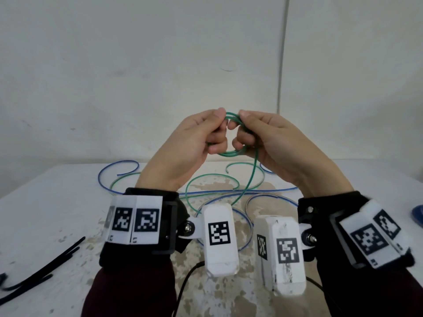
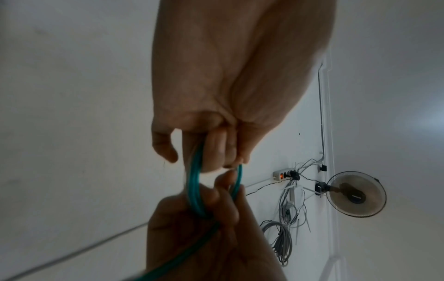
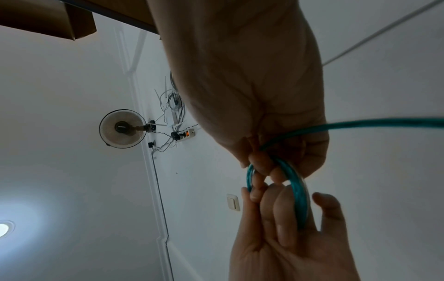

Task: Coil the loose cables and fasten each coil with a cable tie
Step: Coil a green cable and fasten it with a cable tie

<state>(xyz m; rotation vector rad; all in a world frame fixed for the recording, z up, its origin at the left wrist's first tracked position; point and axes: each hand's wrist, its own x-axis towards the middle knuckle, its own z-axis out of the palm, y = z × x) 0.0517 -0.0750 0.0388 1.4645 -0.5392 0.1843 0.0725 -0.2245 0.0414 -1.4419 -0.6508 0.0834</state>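
Both of your hands are raised above the surface (image 1: pixel 45 202), gripping one small green coil (image 1: pixel 231 153) between them. Your left hand (image 1: pixel 194 143) curls its fingers round the coil's left side; your right hand (image 1: pixel 263 140) pinches the right side, thumbs nearly touching on top. A green tail (image 1: pixel 251 177) drops from the right hand to the surface. Only the head view shows that surface: loose blue cable (image 1: pixel 119 165) and more green loops behind your wrists, black ties (image 1: pixel 45 268) near the left edge, and bare room at the far left. Wrist views alone show several strands stacked in the coil (image 3: pixel 300 197), plus a wall fan (image 2: pixel 355 194).
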